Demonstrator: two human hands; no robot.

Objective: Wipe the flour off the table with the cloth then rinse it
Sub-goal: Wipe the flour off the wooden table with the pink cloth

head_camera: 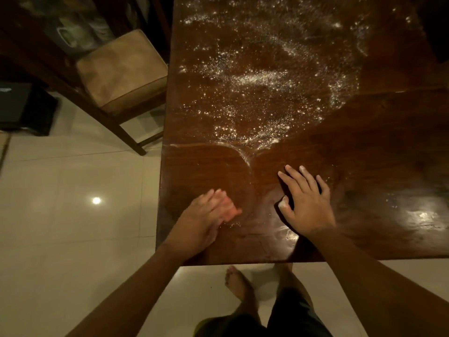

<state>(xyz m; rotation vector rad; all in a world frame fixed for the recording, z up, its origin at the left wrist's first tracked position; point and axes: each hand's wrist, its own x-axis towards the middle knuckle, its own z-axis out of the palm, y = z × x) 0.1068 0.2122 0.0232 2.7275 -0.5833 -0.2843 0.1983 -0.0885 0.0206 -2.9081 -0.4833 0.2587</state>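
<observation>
Head view, dim warm light.

Flour (255, 79): scattered in specks and streaks over the far and middle part of the tabletop (376, 154). The near strip is mostly bare wood. Two thin curved ridges of flour meet just beyond the hands and mark the edge of the dusted zone. A few grains lie beside the left hand.

Right hand (307, 205): palm down, flat on the tabletop, near the front edge. Grip apart, fingers straight and spread, nothing pinched. White dust on the thumb tip and fingernails.

Cloth (286, 190): a dark patch shows between the thumb and forefinger and between the outer fingers. It is probably the cloth pinned under the palm, but in this light it could be shadow; cannot tell for sure.

Left hand (206, 215): at the near left part of the tabletop, blurred. Fingers look straight and held together, pointing toward the right hand; grip not closed on anything visible.

Surroundings: cushioned chair (121, 69) at the table's left side, pale tiled floor (73, 215), bare foot (238, 280) below the front edge.
</observation>
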